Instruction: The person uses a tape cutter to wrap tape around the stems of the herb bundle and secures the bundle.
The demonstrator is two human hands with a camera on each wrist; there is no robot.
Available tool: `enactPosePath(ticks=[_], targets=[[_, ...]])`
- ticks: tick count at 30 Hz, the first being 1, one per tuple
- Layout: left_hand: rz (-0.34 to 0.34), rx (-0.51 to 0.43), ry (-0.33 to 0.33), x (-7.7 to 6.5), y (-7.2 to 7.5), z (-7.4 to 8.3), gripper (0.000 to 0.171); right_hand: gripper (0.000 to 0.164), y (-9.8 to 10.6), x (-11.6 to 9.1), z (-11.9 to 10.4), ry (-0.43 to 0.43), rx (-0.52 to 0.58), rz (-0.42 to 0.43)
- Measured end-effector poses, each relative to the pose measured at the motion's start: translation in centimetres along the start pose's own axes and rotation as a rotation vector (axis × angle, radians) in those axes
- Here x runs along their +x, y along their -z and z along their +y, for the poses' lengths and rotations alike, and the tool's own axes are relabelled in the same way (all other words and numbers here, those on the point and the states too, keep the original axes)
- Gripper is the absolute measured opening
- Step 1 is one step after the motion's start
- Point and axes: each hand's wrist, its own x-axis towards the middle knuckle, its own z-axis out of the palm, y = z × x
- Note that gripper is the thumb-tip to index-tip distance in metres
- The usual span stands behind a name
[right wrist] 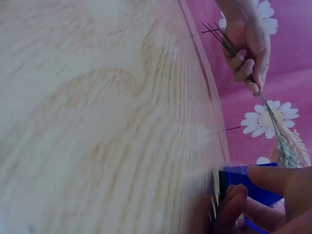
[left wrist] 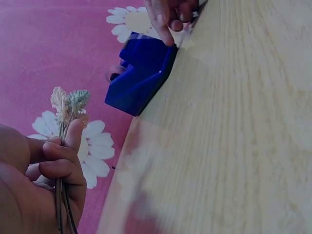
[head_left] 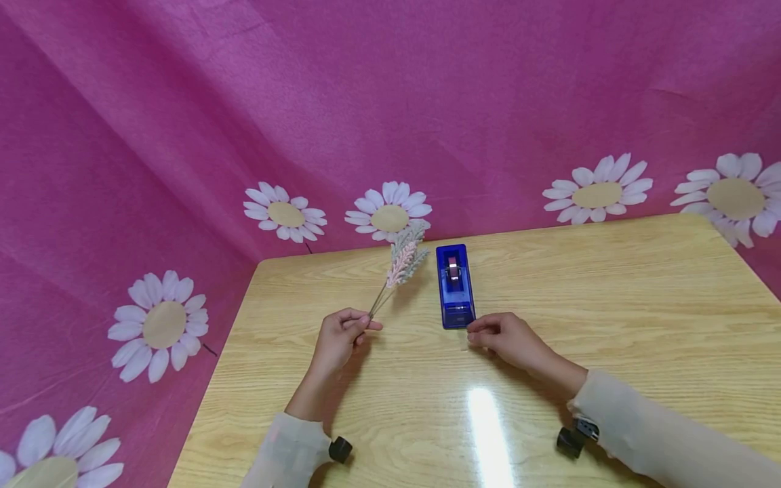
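Observation:
My left hand [head_left: 343, 333] grips the thin stems [right wrist: 229, 41] of a small bunch of artificial flowers [head_left: 403, 263], above the table. One sprig is pink, the others grey-green, and the heads point away from me. To the right, a blue tape dispenser [head_left: 455, 288] stands on the table with a roll of tape [head_left: 453, 268] in it. At its near end my right hand [head_left: 508, 340] pinches a clear strip of tape [head_left: 464, 340] between thumb and fingers. In the left wrist view, the right fingertips [left wrist: 166, 35] are right at the dispenser's end.
The wooden table [head_left: 610, 305] meets a pink cloth backdrop [head_left: 464, 102] along its back and left edges. White daisies [head_left: 285, 214] are printed on the cloth. A black strap device [head_left: 573, 439] sits at my right wrist. A bright reflection lies on the tabletop.

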Motion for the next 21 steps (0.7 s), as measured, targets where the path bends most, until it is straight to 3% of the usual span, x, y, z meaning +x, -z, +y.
enactPosePath(ticks=[3,14,21], targets=[[-0.014,-0.006,-0.012,-0.1,-0.2,0.3,0.013,0.033,-0.3,0.1,0.0,-0.015,0.001,-0.049],[-0.124,-0.026,-0.029,-0.4,-0.6,1.4,0.016,0.015,-0.8,0.1,-0.6,-0.024,0.121,-0.071],[-0.28,-0.008,-0.078,-0.8,0.3,1.8,0.016,0.021,-0.5,-0.3,-1.0,-0.028,0.178,-0.084]])
